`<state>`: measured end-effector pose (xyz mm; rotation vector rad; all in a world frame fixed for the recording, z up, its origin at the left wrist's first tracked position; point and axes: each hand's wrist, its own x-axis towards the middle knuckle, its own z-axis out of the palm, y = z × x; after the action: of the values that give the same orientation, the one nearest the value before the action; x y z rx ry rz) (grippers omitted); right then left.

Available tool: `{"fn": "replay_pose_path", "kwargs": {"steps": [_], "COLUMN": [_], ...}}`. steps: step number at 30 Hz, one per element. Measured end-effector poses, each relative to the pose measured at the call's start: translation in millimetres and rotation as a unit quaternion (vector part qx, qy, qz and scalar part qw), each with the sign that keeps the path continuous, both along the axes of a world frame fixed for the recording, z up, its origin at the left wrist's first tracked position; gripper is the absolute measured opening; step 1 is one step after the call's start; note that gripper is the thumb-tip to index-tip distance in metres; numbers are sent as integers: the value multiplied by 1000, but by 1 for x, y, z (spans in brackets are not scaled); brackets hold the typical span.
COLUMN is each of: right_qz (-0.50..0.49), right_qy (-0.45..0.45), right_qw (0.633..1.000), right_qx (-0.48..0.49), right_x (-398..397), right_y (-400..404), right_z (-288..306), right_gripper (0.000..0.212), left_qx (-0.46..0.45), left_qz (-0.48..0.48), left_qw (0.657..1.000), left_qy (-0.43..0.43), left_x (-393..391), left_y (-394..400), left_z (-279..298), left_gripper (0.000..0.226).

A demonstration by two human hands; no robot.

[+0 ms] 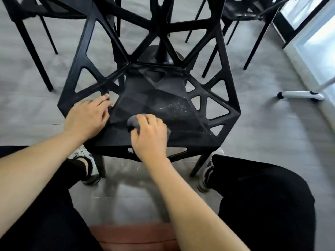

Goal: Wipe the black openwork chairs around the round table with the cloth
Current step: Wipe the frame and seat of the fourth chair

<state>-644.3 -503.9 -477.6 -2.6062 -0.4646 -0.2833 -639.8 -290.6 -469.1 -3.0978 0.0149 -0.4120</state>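
While the right hand (pixel 149 136) clutches the cloth (pixel 133 122) at the chair (pixel 154 105) seat's front edge, left hand (pixel 87 117) flat, uncurled; white specks (pixel 178 106) could scatter floorward through openings.

A black openwork chair (pixel 154 98) stands close in front of the person, whose right hand (pixel 149 135) grips a bunched grey cloth (pixel 132 121) against the near part of the seat, while the left hand (pixel 87 118) rests on the chair's left side, fingers over the openwork. Pale specks (pixel 178 106) dot the seat (just right of the cloth). More black chairs (pixel 27 19) stand behind on the grey floor (pixel 272 124).
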Motion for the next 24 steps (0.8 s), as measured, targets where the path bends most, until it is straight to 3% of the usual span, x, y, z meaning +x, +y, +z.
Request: {"fn": "replay_pose_path", "kwargs": {"steps": [5, 10, 14, 20, 24], "right_qz": [47, -89, -121, 113, 114], "right_qy": [10, 7, 34, 83, 42], "right_qw": [999, 988, 987, 990, 991], "right_qx": [-17, -124, -104, -28, -55], "right_x": [9, 63, 64, 57, 99], "right_y": [-17, -120, -118, -54, -60], "right_z": [2, 2, 5, 7, -6], "right_gripper": [35, 41, 56, 43, 42], "left_qx": [15, -8, -29, -101, -138], "left_qz": [-1, 13, 63, -5, 26], "left_qw": [1000, 1000, 998, 994, 989], "left_qy": [-4, -22, -14, 33, 50], "left_x": [-3, -1, 0, 13, 28], "left_y": [2, 0, -27, -63, -73], "left_z": [-2, -4, -10, -23, -24], "left_gripper": [45, 41, 30, 46, 41]}}
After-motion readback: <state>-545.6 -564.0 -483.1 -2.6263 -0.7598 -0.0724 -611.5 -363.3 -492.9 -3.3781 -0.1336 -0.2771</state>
